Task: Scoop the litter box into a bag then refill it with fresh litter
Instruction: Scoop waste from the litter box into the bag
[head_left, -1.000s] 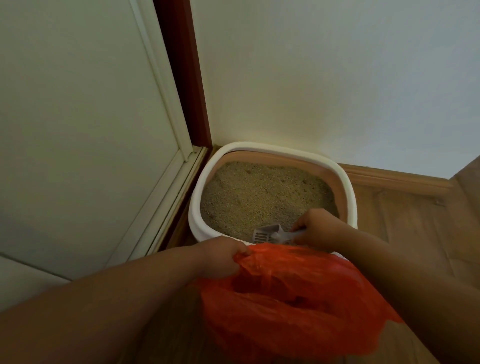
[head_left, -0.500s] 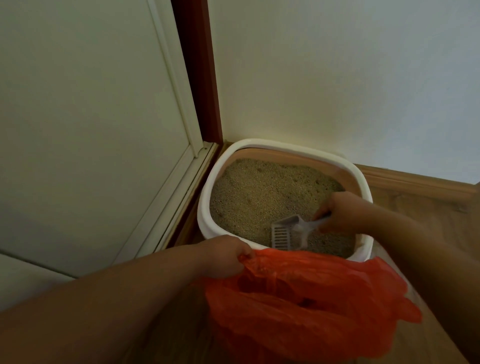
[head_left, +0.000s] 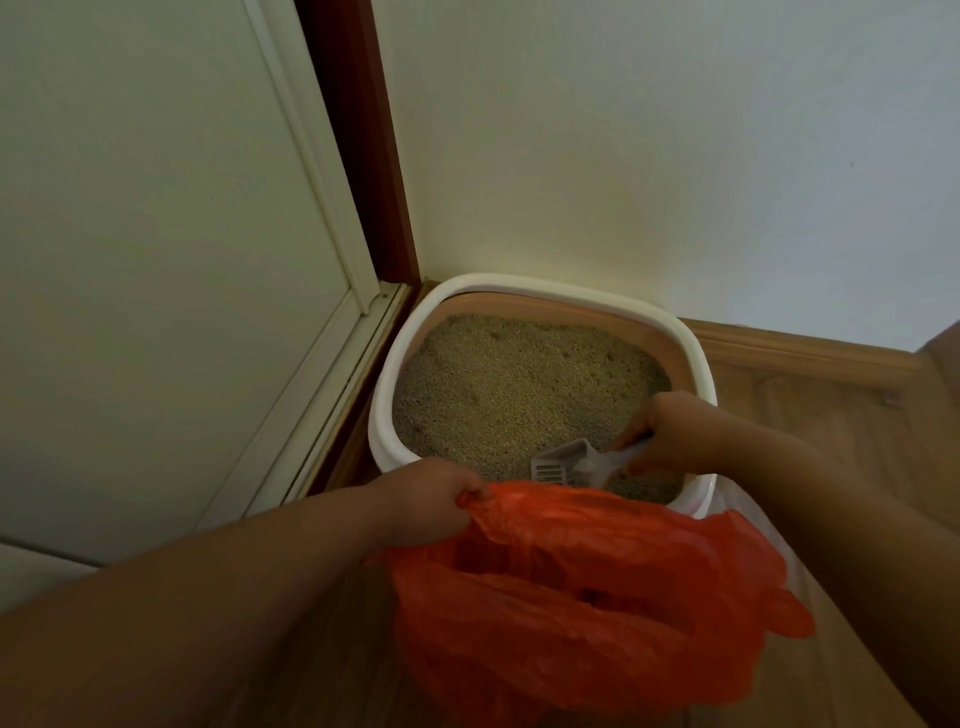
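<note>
- The litter box (head_left: 696, 358), white-rimmed with a tan inner wall, sits on the floor in the corner of the room, its far edge against the wall and its 9 o'clock side close to the door frame.
- Granular beige litter (head_left: 519, 389) covers the inside of the box; the surface is uneven, higher toward 12 o'clock.
- A pale slotted scoop (head_left: 558, 465) lies low over the litter at the box's 5 o'clock area, its slotted head pointing toward 9 o'clock and its handle running out toward 3 o'clock.
- The right hand (head_left: 675, 431) is clenched round the scoop's handle, reaching in over the box's 4 o'clock rim.
- An orange plastic bag (head_left: 597, 597) hangs just on the near side of the box, at its 6 o'clock edge, the mouth gaping upward; its top edge overlaps the near rim from this view.
- The left hand (head_left: 431, 501) grasps the bag's rim at its 10 o'clock corner, fingers curled into the bunched plastic.
- Something white and thin shows behind the bag at 3 o'clock; what it is cannot be told.
- The floor (head_left: 810, 415) is wood-toned, with a wooden baseboard (head_left: 805, 353) running away from the box toward 3 o'clock.
- A dark reddish door frame (head_left: 363, 156) rises from the box's 11 o'clock corner, with a pale panelled door (head_left: 156, 260) beside it at 9 o'clock.
- A plain pale wall (head_left: 649, 156) fills the view from 12 to 2 o'clock.
</note>
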